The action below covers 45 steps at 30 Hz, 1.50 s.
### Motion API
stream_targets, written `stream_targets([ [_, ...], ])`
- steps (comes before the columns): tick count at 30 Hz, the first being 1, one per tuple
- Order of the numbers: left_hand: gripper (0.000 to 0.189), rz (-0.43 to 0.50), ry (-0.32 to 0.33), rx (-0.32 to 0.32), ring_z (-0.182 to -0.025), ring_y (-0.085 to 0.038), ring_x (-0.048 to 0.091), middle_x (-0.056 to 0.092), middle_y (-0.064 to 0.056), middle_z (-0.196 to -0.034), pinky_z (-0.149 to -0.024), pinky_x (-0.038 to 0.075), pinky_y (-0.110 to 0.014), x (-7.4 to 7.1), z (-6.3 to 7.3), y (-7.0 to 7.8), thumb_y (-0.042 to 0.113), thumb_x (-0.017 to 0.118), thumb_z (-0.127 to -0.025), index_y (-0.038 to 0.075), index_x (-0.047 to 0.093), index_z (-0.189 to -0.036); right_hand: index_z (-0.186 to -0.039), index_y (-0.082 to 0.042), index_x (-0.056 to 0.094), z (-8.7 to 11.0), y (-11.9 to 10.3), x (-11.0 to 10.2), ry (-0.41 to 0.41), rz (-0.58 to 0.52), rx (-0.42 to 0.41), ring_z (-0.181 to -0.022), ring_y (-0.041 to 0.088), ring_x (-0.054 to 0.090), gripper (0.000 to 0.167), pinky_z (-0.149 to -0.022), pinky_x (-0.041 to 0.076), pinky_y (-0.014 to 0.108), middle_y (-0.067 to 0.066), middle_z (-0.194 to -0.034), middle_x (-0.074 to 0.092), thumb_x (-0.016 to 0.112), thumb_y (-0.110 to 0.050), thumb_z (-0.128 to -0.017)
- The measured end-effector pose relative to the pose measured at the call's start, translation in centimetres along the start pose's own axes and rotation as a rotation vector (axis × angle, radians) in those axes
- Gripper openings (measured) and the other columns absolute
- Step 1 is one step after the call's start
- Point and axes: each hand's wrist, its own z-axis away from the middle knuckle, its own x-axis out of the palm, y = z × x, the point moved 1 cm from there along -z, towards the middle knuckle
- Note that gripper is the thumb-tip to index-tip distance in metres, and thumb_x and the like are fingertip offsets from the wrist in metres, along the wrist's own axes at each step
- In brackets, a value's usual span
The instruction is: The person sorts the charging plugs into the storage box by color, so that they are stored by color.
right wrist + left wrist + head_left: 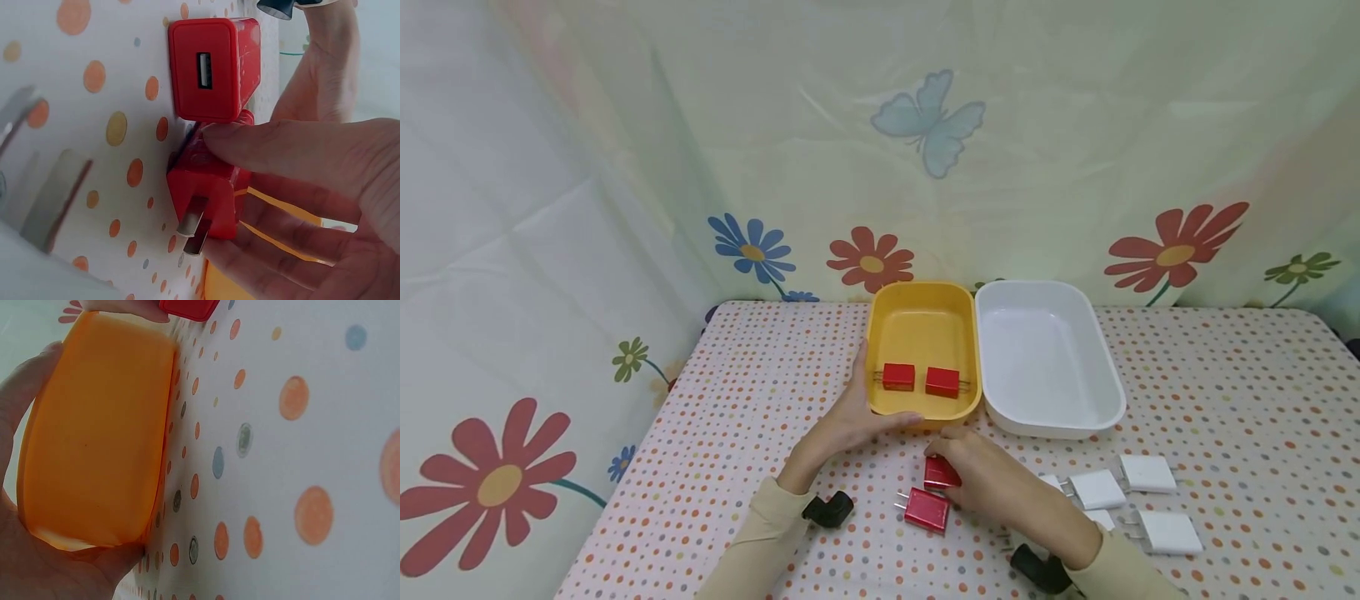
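My left hand (855, 410) holds the yellow container (925, 287) at its near left corner, thumb along the front wall and fingers along the left side. Two red USB charger plugs (898, 377) lie inside it towards the near end. Just in front of the container, my right hand (981, 471) pinches another red charger plug (209, 172) between thumb and fingers, its two metal prongs showing in the right wrist view. Beside that one, a further red charger plug (927, 510) rests on the tablecloth, its USB port facing the right wrist camera.
A white container (1037, 367) stands right against the yellow one. Several white charger plugs (1168, 532) lie at the right, some partly hidden behind my right forearm. The dotted tablecloth (760, 375) runs back to a flowered curtain (1037, 167).
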Motion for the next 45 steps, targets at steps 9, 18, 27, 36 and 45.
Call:
stream_targets([
  [9,0.135,-0.018,0.006,-0.025,-0.149,-0.025,0.035,0.023,-0.008,-0.170,-0.121,0.032,-0.054,-0.2,0.0,0.0,0.034,0.092,-0.081,0.021,-0.012,-0.167,-0.110,0.001,0.075,-0.6,0.1,-0.1,-0.042,-0.032,0.003,-0.095,0.023,0.063,0.038,-0.086,0.061,0.045,0.014,-0.111,0.069,0.092,0.000,-0.076],
  [18,0.135,0.006,-0.004,-0.005,-0.149,-0.024,0.034,0.023,-0.007,-0.171,-0.122,0.030,-0.053,0.0,-0.1,-0.1,0.031,0.092,-0.081,0.021,-0.012,-0.167,-0.109,-0.003,0.075,-0.6,0.5,-0.3,-0.066,-0.071,0.059,-0.093,0.021,0.060,0.039,-0.084,0.060,0.043,0.008,-0.109,0.070,0.093,-0.001,-0.074],
  [27,0.134,0.019,-0.004,0.003,-0.147,-0.025,0.037,0.026,-0.011,-0.168,-0.120,0.033,-0.054,-0.2,0.0,0.1,0.033,0.092,-0.082,0.019,-0.011,-0.167,-0.110,-0.005,0.076,0.7,-0.9,-3.5,-0.051,-0.064,0.013,-0.091,0.017,0.058,0.045,-0.076,0.059,0.031,0.004,-0.109,0.070,0.098,-0.010,-0.070],
  [36,0.129,0.019,-0.005,-0.010,-0.143,-0.026,0.039,0.030,-0.009,-0.164,-0.116,0.040,-0.052,0.0,-0.2,0.1,0.026,0.089,-0.085,0.018,-0.010,-0.167,-0.112,-0.002,0.074,-0.9,-1.5,-9.9,0.027,0.001,-0.079,-0.086,0.017,0.061,0.042,-0.074,0.061,0.031,0.004,-0.099,0.070,0.094,-0.004,-0.074],
  [45,0.129,0.016,-0.009,-0.021,-0.144,-0.023,0.040,0.030,-0.006,-0.165,-0.116,0.042,-0.046,-0.1,-0.2,0.2,0.024,0.089,-0.084,0.020,-0.010,-0.167,-0.113,0.005,0.072,-6.2,-0.4,-13.4,0.038,-0.033,-0.082,-0.091,0.028,0.067,0.035,-0.077,0.063,0.037,0.013,-0.102,0.071,0.086,0.001,-0.082],
])
